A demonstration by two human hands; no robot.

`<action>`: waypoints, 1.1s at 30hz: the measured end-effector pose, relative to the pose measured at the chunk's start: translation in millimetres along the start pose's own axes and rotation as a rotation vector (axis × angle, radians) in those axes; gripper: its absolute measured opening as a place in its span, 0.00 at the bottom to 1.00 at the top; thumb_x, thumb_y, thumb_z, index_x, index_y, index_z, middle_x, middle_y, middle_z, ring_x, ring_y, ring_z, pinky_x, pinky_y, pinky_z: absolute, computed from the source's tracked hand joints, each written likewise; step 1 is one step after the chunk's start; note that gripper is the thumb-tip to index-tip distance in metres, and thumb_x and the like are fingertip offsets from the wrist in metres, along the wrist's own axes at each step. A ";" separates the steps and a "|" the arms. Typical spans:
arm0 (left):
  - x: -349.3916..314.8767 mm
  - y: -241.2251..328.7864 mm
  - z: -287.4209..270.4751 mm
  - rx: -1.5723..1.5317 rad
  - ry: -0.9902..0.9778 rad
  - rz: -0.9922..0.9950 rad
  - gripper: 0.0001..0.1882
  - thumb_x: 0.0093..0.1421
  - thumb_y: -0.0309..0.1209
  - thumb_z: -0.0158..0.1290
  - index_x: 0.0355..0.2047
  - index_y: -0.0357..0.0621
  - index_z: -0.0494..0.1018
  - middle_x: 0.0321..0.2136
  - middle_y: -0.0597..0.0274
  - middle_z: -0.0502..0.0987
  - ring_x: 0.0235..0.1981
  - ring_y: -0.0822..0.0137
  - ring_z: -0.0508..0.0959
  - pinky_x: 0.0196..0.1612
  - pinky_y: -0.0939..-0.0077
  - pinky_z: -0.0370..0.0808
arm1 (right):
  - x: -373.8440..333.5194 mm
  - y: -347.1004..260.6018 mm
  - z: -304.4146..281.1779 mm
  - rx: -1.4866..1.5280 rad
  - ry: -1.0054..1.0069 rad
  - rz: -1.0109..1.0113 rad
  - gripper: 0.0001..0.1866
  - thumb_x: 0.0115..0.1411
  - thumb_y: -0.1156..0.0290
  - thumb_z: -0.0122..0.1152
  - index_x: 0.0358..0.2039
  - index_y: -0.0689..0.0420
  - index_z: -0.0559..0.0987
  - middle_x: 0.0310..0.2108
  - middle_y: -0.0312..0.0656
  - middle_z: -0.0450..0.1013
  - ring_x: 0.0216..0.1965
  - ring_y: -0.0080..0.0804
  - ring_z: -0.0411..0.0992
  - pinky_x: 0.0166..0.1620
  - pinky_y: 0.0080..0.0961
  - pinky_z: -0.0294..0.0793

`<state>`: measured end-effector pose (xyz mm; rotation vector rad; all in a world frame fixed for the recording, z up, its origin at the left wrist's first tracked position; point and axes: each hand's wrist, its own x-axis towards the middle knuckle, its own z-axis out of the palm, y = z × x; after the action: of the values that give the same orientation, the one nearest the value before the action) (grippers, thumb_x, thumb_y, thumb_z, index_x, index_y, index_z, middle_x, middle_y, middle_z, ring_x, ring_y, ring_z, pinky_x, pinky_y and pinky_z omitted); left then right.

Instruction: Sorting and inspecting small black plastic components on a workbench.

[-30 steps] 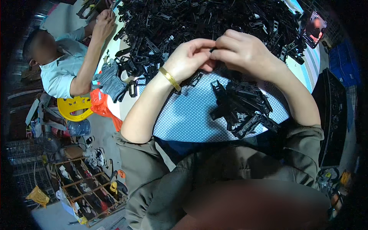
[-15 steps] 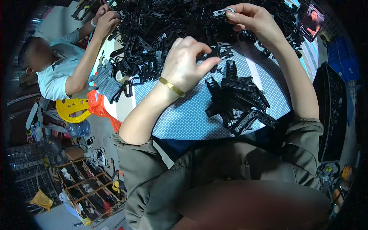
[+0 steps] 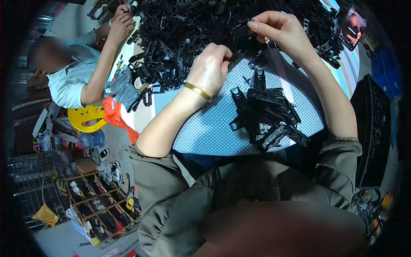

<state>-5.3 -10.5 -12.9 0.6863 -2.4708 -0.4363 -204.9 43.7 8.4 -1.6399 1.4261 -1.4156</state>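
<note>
My right hand [image 3: 286, 33] pinches a small black plastic part [image 3: 242, 26] between thumb and fingertips, over the big heap. My left hand [image 3: 209, 68], a gold bracelet at its wrist, is at the near edge of that heap. Its fingers are curled in toward the thumb; whatever lies between them blends into the dark parts behind. The heap of black plastic parts [image 3: 171, 51] spreads over the far side of the table. Nearer me, a smaller stack of long black parts [image 3: 274, 109] lies on the dotted blue-and-white cloth [image 3: 205, 137].
Another person [image 3: 70, 81] works at the table's left side. Close by lie a grey glove [image 3: 124, 92], a roll of tape [image 3: 138, 83] and an orange plastic bag [image 3: 113, 113]. A phone [image 3: 352, 29] stands at the far right. A yellow stool [image 3: 83, 118] and a shoe rack [image 3: 102, 210] are at left.
My left hand's fingers have closed from a wide gap at the heap's edge. My right hand has tilted the part, which now shows dark rather than shiny. The view has shifted slightly.
</note>
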 end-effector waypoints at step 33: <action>13.9 -11.3 -25.9 -1.265 -0.054 -0.523 0.12 0.55 0.26 0.49 0.39 0.32 0.67 0.29 0.57 0.74 0.28 0.70 0.76 0.31 0.83 0.74 | -8.0 -2.5 21.6 -0.117 0.046 -0.293 0.05 0.50 0.74 0.59 0.26 0.63 0.76 0.29 0.36 0.69 0.24 0.16 0.68 0.26 0.10 0.67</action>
<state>3.6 -31.6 8.8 0.6874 -1.4907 -1.9464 -183.1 47.0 1.3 -1.9671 1.3581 -1.5616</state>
